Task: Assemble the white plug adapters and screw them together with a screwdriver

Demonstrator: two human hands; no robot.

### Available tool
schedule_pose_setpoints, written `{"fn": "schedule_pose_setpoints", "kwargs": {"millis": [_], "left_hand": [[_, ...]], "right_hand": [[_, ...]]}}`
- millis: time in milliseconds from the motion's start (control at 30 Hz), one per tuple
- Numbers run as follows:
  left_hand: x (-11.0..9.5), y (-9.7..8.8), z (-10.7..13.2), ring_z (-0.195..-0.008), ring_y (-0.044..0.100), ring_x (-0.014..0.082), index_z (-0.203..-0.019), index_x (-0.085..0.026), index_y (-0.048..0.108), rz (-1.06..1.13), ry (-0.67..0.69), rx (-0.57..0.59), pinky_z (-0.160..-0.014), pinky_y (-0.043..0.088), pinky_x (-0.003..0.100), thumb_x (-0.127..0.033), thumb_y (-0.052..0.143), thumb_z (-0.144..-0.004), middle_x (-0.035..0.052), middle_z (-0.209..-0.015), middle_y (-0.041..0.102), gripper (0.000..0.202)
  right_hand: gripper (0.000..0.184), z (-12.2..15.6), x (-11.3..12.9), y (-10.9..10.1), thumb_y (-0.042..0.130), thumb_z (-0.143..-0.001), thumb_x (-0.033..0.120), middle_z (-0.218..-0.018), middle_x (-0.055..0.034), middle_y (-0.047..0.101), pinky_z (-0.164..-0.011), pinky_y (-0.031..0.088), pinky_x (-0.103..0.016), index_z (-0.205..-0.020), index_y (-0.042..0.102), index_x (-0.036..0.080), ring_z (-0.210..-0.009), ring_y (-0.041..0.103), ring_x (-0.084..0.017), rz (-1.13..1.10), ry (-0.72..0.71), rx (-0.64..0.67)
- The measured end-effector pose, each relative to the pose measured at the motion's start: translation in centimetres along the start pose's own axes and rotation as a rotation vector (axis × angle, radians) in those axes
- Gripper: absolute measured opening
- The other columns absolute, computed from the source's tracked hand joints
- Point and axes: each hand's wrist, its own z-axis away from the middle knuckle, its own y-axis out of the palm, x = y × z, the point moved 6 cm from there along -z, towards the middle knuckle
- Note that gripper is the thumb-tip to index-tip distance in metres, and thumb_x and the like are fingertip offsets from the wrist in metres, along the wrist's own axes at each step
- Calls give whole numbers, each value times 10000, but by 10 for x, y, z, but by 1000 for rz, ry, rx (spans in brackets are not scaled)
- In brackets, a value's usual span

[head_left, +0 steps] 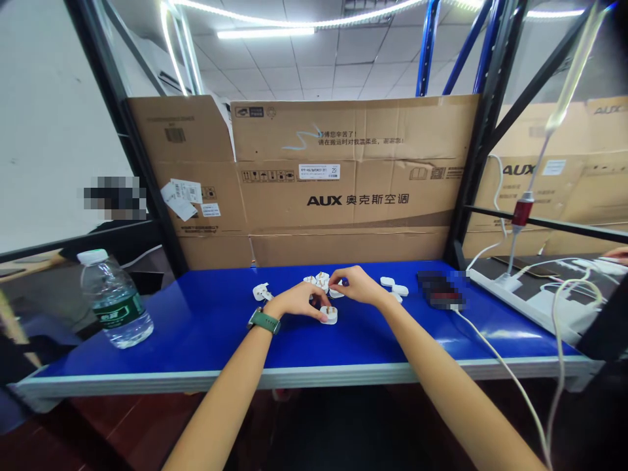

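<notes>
My left hand (300,299), with a green-strapped watch on the wrist, curves over the desk. Its thumb and fingers close on a white plug part (330,316) with brass-coloured metal on top. Just right of it, my right hand (360,285) has thumb and forefinger pinched together; whatever is between them is too small to tell. A white piece (337,292) lies partly hidden beneath those fingers. Behind both hands sits a cluster of white plug parts (322,280) with metal pins. Another white plug part (261,292) rests left of my left hand.
Several white oval pieces (400,290) lie right of my hands on the blue desk (216,333). Beyond them are a blurred-out dark device (440,290) with a white cable and a power strip (534,301). A water bottle (115,301) stands left; cardboard (343,216) closes the back.
</notes>
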Motion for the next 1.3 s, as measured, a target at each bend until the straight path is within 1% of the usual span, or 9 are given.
{"fn": "schedule_pose_setpoints", "kwargs": {"millis": [67,167,333,467,600,733,900,1100,1300], "left_hand": [[1,-1,0,-833,621,174,-958,-209,791,-12,-6,-20,-720,435,254,-476,868,-672,27,-923,754,400],[3,-3,0,-763,600,162,-910,-195,783,-55,-29,-55,-665,413,245,-510,866,-658,15,-834,723,412],[3,-6,0,-689,565,140,-856,-195,786,-99,-30,-97,-625,381,240,-518,879,-627,-6,-766,693,406],[2,-6,1,-684,569,138,-846,-204,787,-94,-56,-83,-634,377,242,-507,877,-635,-20,-733,682,381],[0,-6,1,-718,594,151,-836,-204,770,-80,-40,-85,-668,392,244,-508,870,-647,-29,-728,675,372],[2,-5,0,-708,592,150,-836,-201,757,-82,-31,-83,-658,392,246,-528,874,-634,-28,-726,677,402],[6,-4,-1,-712,580,137,-839,-200,770,-80,-43,-63,-640,370,237,-562,869,-626,-25,-759,695,432],[15,-2,-3,-688,578,134,-869,-192,773,-57,-83,-56,-637,372,233,-577,871,-609,-9,-757,695,475],[15,-3,-3,-649,546,121,-847,-185,763,-32,-88,-58,-611,353,226,-549,887,-588,-15,-741,678,463]], "right_hand": [[141,2,5,-2,665,-843,160,-899,-22,769,-787,486,-257,-948,751,194,-839,706,-175,-101,-33,32],[192,3,11,0,683,-804,153,-893,-12,771,-788,493,-254,-974,759,201,-831,707,-173,-144,-66,87],[150,4,14,11,661,-839,158,-894,-25,780,-794,488,-268,-892,790,212,-825,704,-187,-37,-84,191],[165,6,16,16,667,-829,135,-904,-19,781,-801,485,-273,-901,790,218,-843,709,-195,12,-104,239],[213,8,20,16,669,-788,97,-905,-3,776,-795,487,-262,-928,767,224,-846,712,-183,-25,-100,226],[226,8,23,19,694,-749,88,-870,4,768,-779,479,-255,-922,750,222,-815,703,-174,30,-94,227],[147,6,16,23,704,-765,119,-832,7,766,-725,454,-244,-832,773,230,-768,694,-165,73,-64,207],[115,4,9,25,725,-755,135,-802,2,771,-696,437,-226,-822,789,203,-745,697,-154,41,-73,190],[93,4,6,24,746,-746,158,-752,0,762,-634,409,-221,-804,802,206,-704,681,-150,51,-35,181]]}}
